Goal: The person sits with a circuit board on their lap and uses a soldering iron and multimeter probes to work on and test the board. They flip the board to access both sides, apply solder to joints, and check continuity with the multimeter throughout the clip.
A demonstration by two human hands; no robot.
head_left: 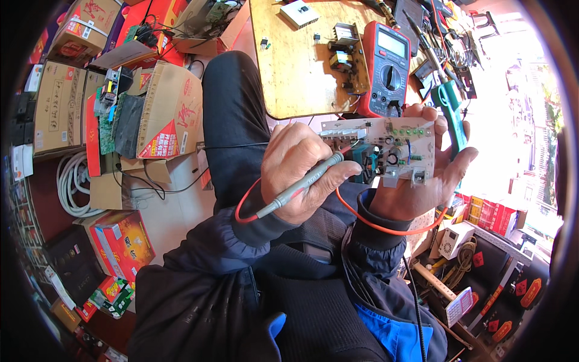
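Observation:
My left hand (295,172) grips a grey test probe (304,187) like a pen, its reddish tip slanting up to the board's left part. Whether the tip touches metal I cannot tell. A red lead (386,228) loops from the probe's rear and crosses below my right hand (425,181). That hand, palm up, is closed round the right side of a pale circuit board (401,151) carrying green parts, capacitors and a row of white connectors. Behind its thumb stands a green plastic tool handle (449,108); whether the hand touches it is unclear. A red multimeter (389,72) lies just beyond the board.
On the wooden table (289,72) are another board (348,63) with a heatsink, a white box (299,13) and two small transistors. Tools and cables (449,42) crowd its right end. Cardboard boxes (172,114) and a coiled white cable (73,184) stand at left.

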